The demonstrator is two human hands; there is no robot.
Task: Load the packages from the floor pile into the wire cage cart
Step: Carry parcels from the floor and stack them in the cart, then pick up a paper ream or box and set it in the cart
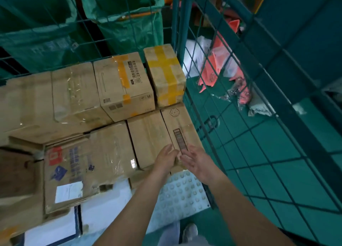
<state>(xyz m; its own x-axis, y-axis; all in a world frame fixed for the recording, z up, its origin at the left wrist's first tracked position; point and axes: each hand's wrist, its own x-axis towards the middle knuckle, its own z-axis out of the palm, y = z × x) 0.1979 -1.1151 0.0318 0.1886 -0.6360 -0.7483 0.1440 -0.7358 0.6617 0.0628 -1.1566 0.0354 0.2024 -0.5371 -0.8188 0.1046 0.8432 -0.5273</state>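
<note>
The cage wire is painted teal green, and the floor is seen in the same green. The boxes are plain brown cardboard. One box is crossed with yellow tape; another box is marked with orange tape and black print. A large box is printed in blue with a red patch and a white label. A white sheet is covered with raised dots. The bags behind are green.
</note>
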